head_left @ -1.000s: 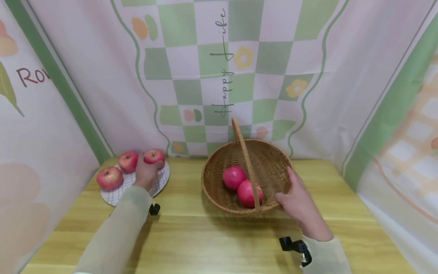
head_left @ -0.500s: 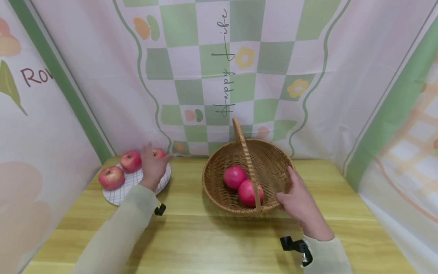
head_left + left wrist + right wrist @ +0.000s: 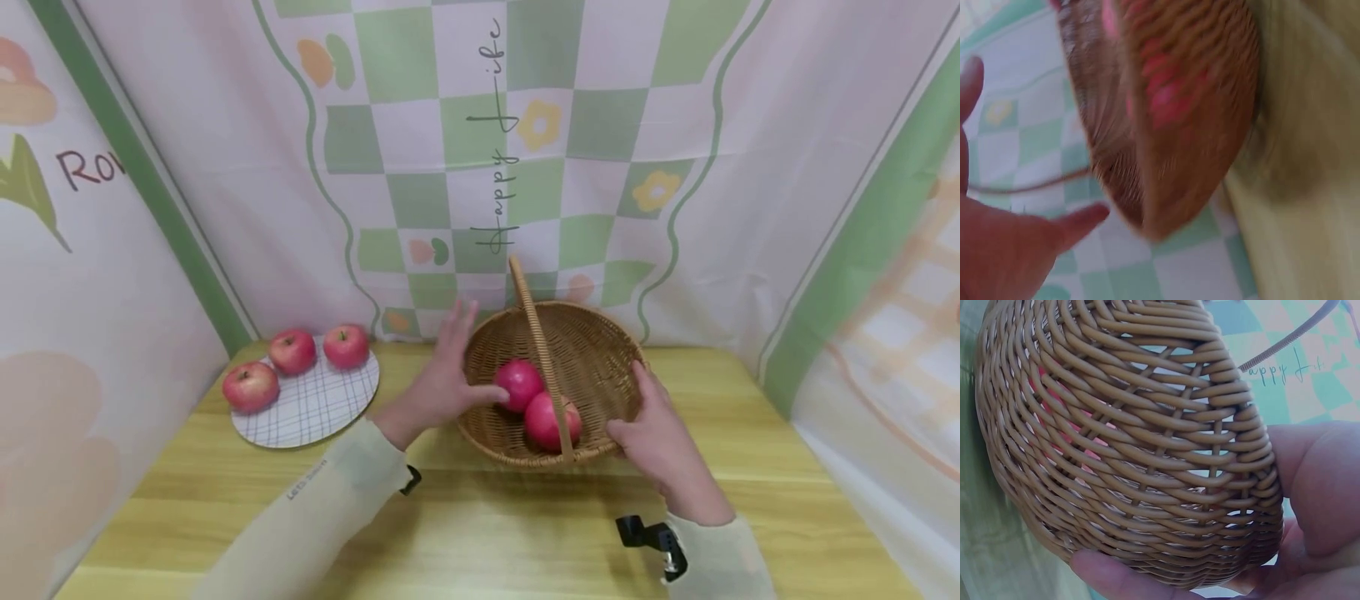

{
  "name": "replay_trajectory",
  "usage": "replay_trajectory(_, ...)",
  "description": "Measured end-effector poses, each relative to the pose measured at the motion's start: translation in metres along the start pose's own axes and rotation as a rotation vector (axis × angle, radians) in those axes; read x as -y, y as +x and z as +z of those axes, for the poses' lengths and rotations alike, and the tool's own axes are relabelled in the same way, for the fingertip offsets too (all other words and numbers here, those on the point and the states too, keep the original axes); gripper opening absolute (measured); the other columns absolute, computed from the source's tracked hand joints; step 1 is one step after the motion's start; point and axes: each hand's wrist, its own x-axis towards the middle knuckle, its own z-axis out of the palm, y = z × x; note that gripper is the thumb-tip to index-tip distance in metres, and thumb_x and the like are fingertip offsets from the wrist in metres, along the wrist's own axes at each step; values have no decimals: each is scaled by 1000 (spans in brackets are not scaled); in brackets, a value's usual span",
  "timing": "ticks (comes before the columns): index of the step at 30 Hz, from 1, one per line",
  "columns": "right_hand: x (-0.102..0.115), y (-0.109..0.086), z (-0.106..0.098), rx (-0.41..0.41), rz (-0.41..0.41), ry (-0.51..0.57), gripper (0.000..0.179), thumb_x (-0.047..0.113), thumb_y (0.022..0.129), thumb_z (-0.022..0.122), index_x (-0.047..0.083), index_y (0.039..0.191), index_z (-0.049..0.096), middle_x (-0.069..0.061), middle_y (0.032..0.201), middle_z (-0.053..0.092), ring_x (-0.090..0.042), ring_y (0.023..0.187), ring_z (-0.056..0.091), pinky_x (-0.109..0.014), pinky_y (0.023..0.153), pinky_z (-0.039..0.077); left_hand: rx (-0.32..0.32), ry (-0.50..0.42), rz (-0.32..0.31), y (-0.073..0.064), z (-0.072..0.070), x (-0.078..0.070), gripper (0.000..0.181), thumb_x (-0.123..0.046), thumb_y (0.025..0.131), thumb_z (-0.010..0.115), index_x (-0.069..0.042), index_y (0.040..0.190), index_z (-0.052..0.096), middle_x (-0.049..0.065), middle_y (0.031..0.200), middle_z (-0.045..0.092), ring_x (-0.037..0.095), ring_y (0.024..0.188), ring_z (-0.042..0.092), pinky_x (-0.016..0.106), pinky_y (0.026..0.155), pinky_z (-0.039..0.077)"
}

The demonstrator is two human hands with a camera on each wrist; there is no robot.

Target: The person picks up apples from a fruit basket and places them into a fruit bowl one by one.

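A brown wicker basket (image 3: 592,350) with an arched handle (image 3: 542,342) stands on the table, holding two round pink-red fruits (image 3: 519,385). My right hand (image 3: 656,433) grips the basket's right rim; in the right wrist view its thumb (image 3: 1329,487) lies at the rim and a finger (image 3: 1116,575) curls under the woven wall. At the left rim, my left hand (image 3: 442,383) is spread with nothing in it. Its thumb (image 3: 1082,225) appears apart from the basket in the left wrist view. Three red apples (image 3: 346,346) sit on a white checked plate (image 3: 315,408) to the left.
Wooden table (image 3: 480,533) extends in front of the basket. Behind it hangs a green-and-white checked cloth (image 3: 408,200), close to the basket's back. More printed cloth (image 3: 112,292) closes in the sides. Black camera mounts (image 3: 648,533) stick out at the wrists.
My left hand has let go of the rear right apple on the plate and moved right to the basket's left rim. My right hand has kept its hold on the basket.
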Motion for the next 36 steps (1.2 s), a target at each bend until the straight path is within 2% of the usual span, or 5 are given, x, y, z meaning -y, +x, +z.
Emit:
replay_trajectory(7, 2, -1, -1, -6, -2, -9, 105, -9, 81, 59, 12, 160, -8, -23, 162, -10, -56, 122, 40, -40, 59, 58, 236, -32, 3, 7, 41, -4, 126, -31, 76, 88, -38, 159, -7, -3, 165, -3, 25, 147, 16, 43, 113, 27)
replay_trajectory(16, 2, -2, -2, -8, -7, -41, 106, -8, 80, 61, 10, 159, -7, -24, 162, -9, -56, 125, 36, -39, 62, 57, 396, 8, -43, 15, 66, -4, 106, -32, 81, 85, -29, 161, 15, 5, 148, 47, 14, 117, 56, 29, 102, 41)
replay_trajectory(20, 1, -1, -1, -18, -25, -87, 107, -6, 79, 62, 9, 159, -6, -24, 162, -6, -56, 131, 28, -38, 66, 55, 386, 7, -33, 18, 70, -3, 95, -33, 81, 84, -28, 157, 27, 3, 132, 60, 12, 108, 61, 26, 96, 44)
replay_trajectory(26, -1, 0, 0, -14, -8, -32, 107, -8, 78, 59, 12, 160, -6, -21, 163, -8, -55, 127, 34, -39, 59, 57, 331, -49, -3, 22, 74, -2, 78, -25, 80, 86, -23, 147, 45, -1, 124, 59, 16, 109, 60, 23, 91, 47)
replay_trajectory(36, -1, 0, -1, -6, -1, -16, 107, -8, 79, 59, 12, 160, -7, -22, 163, -9, -57, 124, 35, -40, 58, 57, 454, 186, -84, 18, 76, -6, 87, -46, 75, 85, -23, 150, 47, 14, 152, 35, 16, 117, 54, 25, 92, 46)
